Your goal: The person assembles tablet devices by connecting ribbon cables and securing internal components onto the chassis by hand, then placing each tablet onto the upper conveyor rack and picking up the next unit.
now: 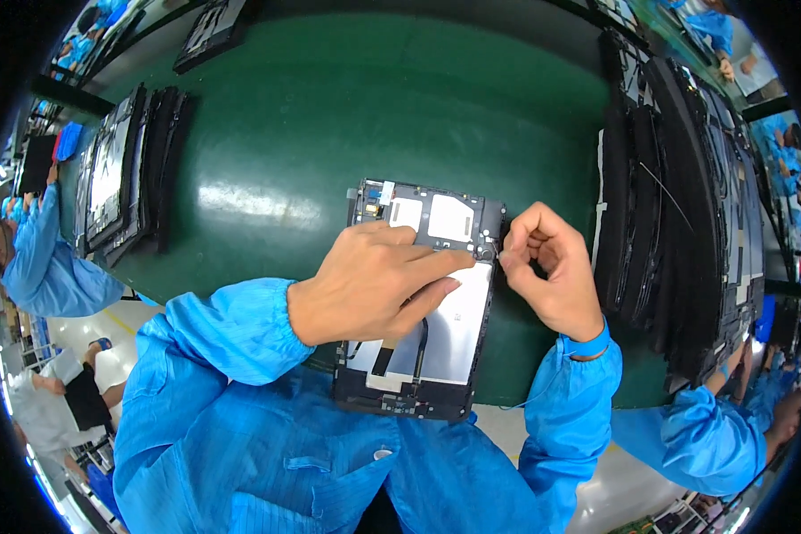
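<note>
An opened tablet-like device [458, 307], black-framed with silver and white inner panels, lies at the table's near edge in front of me. My left hand [374, 280] rests across its middle, index finger and thumb stretched toward the right side and the other fingers partly bent. The index fingertip touches the device near its right edge. Beside that edge, my right hand [552, 271] is closed in a pinch, thumb and index finger together. Whatever lies between those fingertips is too small to make out. A blue band [587, 345] with a thin cord circles my right wrist.
On the green table [329, 98], a stack of similar device bodies [133, 169] stands at the left. Larger stacks [685, 205] stand at the right, and another device part [212, 34] lies at the far left. Co-workers in blue [49, 258] sit on both sides.
</note>
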The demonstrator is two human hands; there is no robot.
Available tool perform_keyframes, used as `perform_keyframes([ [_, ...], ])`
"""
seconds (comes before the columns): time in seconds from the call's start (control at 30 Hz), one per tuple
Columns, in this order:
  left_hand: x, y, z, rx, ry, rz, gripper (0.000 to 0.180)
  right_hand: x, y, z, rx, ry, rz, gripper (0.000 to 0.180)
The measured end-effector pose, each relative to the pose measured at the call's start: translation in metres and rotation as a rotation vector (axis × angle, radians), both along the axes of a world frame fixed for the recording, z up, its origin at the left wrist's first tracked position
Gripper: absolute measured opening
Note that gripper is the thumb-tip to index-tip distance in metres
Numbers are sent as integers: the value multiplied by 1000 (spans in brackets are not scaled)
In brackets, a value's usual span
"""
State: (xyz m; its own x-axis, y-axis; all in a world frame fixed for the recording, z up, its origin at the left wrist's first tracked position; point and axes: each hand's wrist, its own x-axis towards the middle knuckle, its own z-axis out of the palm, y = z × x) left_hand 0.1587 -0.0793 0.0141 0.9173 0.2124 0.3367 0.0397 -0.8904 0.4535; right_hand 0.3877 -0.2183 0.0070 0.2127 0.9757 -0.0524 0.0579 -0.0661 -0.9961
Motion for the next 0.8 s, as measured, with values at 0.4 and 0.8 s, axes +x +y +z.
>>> perform_keyframes([
  [0.4,13,21,-4,147,-64,-258,43,-15,36,-18,164,-212,-193,24],
  [0.8,16,23,-7,84,-131,-259,38,-9,43,-14,152,-42,-150,23],
])
